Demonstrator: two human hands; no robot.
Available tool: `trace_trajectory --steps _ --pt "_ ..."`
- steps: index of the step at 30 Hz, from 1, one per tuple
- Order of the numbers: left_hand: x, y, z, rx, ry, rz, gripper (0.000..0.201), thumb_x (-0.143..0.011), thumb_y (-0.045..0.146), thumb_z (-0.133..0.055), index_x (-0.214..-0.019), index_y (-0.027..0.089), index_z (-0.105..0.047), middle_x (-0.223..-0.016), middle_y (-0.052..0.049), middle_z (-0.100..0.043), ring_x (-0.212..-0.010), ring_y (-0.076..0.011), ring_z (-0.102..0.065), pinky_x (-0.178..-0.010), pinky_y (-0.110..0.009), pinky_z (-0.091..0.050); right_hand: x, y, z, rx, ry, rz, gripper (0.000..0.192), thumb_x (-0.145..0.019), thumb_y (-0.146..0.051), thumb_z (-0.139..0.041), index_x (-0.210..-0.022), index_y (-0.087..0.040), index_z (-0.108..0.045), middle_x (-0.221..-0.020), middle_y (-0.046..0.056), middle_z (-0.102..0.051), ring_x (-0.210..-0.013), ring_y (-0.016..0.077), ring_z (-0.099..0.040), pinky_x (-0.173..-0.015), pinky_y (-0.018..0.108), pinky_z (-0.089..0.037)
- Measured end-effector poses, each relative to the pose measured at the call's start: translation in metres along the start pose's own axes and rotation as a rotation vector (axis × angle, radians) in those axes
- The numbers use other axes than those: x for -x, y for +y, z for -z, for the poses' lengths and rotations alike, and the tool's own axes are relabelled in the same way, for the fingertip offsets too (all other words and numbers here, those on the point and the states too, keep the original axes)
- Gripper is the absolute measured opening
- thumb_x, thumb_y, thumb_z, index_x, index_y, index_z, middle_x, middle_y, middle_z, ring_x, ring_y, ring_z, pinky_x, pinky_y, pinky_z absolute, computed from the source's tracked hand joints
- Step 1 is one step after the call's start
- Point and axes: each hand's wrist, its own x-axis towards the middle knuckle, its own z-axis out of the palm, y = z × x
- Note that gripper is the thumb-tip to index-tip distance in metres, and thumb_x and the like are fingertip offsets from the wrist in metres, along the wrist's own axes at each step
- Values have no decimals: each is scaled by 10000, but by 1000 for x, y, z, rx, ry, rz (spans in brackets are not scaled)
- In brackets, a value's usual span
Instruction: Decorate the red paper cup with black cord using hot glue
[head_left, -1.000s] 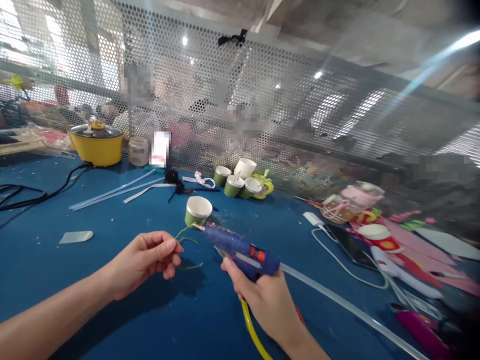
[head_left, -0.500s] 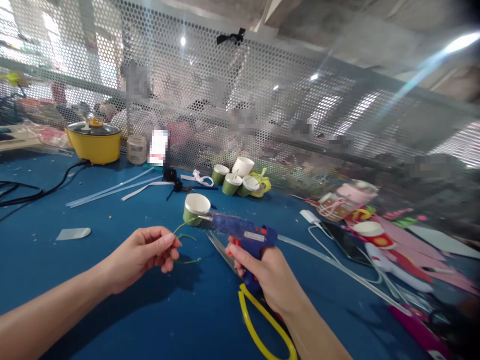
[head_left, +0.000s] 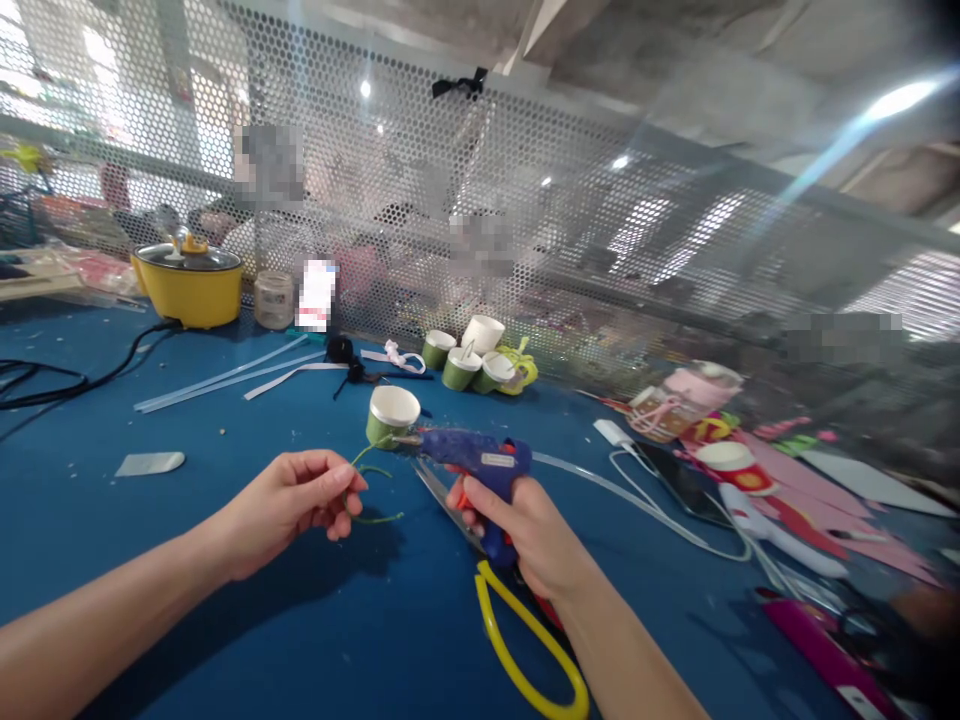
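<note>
Glue gun (head_left: pixel 475 455) label unreadable, gripped by right hand (head_left: pixel 525 530), nozzle at green cup (head_left: pixel 391 414), green wire (head_left: pixel 369 490) pinched in left hand (head_left: pixel 289 500) fingertips, scissors (head_left: pixel 495 570) lying beneath, more cups (head_left: pixel 469 362) behind

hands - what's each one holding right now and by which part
The right hand grips the blue glue gun by its handle, a finger at the orange trigger. The left hand pinches a thin green wire near one end, between thumb and fingertips.
</note>
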Motion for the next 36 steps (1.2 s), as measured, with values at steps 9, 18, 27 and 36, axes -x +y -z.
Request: trace_trajectory --steps 9,18,27,36 --pt "2 1 -2 -16 -30 5 221 -749 337 -594 -702 122 -612 -617 -10 -602 -497 -78 -519 -512 -216 -393 0 0 -1 30 12 -2 317 -673 -422 -642 -727 -112 -616 -561 -8 -521 -484 68 -418 -442 197 -333" --pt "1 5 -1 3 21 -34 212 -733 330 -612 -699 121 -611 -619 -10 -600 -503 -81 -521 -506 -216 -396 1 -2 0 127 -25 -35 354 -695 -459 -605 -659 -107 -610 -527 -15 -463 -487 77 -410 -440 203 -304" --pt "1 5 0 -2 25 -38 213 -745 330 -599 -703 121 -606 -627 -7 -594 -508 -78 -523 -503 -207 -391 1 -2 3 118 -71 -34 291 -697 -399 -629 -660 -112 -604 -534 -21 -469 -480 70 -402 -446 206 -297" --pt "2 4 0 -4 20 -38 218 -742 333 -600 -697 120 -603 -624 -7 -592 -506 -78 -520 -506 -212 -393 1 -1 3 140 -85 -46 289 -701 -396 -625 -676 -108 -611 -526 -19 -466 -478 72 -403 -452 210 -296"
